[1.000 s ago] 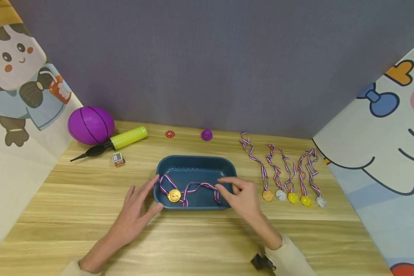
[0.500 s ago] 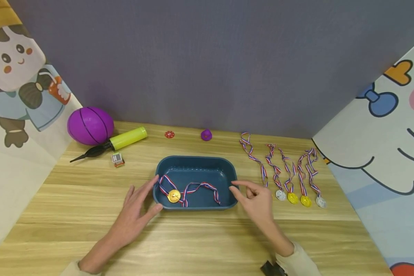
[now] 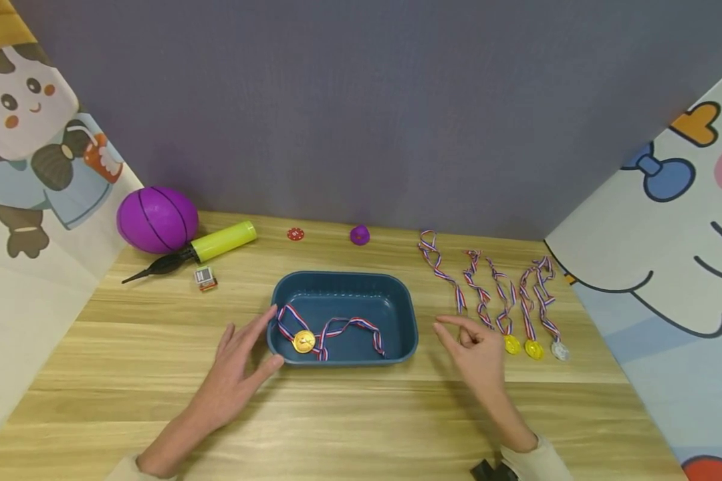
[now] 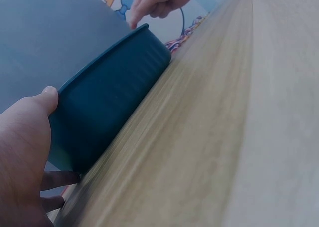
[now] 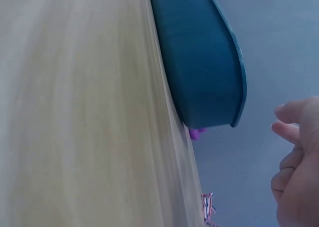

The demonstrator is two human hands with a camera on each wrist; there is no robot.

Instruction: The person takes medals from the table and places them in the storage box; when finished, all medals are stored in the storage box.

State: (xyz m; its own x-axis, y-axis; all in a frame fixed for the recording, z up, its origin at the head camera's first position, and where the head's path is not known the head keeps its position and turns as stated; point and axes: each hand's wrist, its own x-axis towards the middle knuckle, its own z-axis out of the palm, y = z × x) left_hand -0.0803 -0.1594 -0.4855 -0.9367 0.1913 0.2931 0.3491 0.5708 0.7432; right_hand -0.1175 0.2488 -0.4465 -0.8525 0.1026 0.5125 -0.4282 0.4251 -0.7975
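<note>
A dark blue plastic basin (image 3: 397, 307) stands mid-table, holding a gold medal (image 3: 303, 341) whose red, white and blue ribbon (image 3: 361, 322) trails right across its bottom. My left hand (image 3: 234, 374) rests at the basin's left end, fingers and thumb extended and spread; in the left wrist view its thumb (image 4: 49, 97) touches the rim. To the right of the basin, my right hand (image 3: 480, 357) hovers with nothing in it, thumb and index finger slightly apart and the other fingers curled. It hides the lower parts of the nearest ribboned medals (image 3: 439, 270).
Further right lie two gold medals (image 3: 533, 349) and a silver medal (image 3: 559, 351). At the back left are a purple ball (image 3: 158, 219), a yellow-and-black hand pump (image 3: 224, 242) and a small box (image 3: 205, 278). A red chip (image 3: 295, 234) and purple ring (image 3: 359, 235) lie behind the basin.
My right hand has moved right, from over the basin's right end to beside the row of medals, its thumb and index finger still apart. The left hand and basin stay put.
</note>
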